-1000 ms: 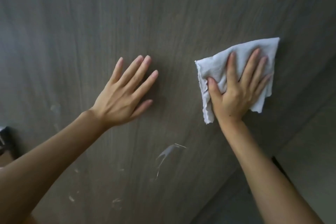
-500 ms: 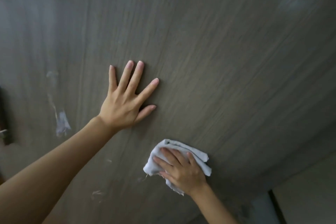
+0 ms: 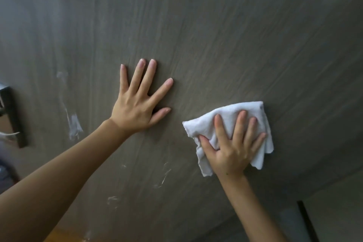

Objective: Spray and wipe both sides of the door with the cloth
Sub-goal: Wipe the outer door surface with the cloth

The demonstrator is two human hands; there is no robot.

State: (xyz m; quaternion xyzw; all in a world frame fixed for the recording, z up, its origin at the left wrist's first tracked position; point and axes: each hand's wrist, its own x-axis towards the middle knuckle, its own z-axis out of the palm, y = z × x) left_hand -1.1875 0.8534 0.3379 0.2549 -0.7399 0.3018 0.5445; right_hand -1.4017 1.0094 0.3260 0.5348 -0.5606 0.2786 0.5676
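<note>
**Wiping under way, white streaks left on this face of the door**

The person stands close to the grey-brown wood-grain door (image 3: 216, 35), both arms stretched up to it. The left hand (image 3: 137, 104) lies flat on the panel, fingers straight and spread, holding nothing; it looks to be steadying the door. The right hand (image 3: 231, 149) presses a crumpled white cloth (image 3: 225, 116) against the wood just to the right of the left hand and a little lower. Its fingers lie extended over the cloth with the thumb tucked at the cloth's left edge, so it is pushing the cloth rather than clenching it.

As for progress, I would judge the job to be partway through this side. A long white smear (image 3: 73, 125) runs down the panel near the door handle plate (image 3: 11, 116) at the left edge, and smaller white flecks (image 3: 164, 178) show lower down, below the two hands. Those patches seem not yet wiped. The upper area shows a faint sheen that may be damp, though I cannot be sure. No spray bottle is in sight. Whether the other face of the door has been cleaned cannot be told from here.
</note>
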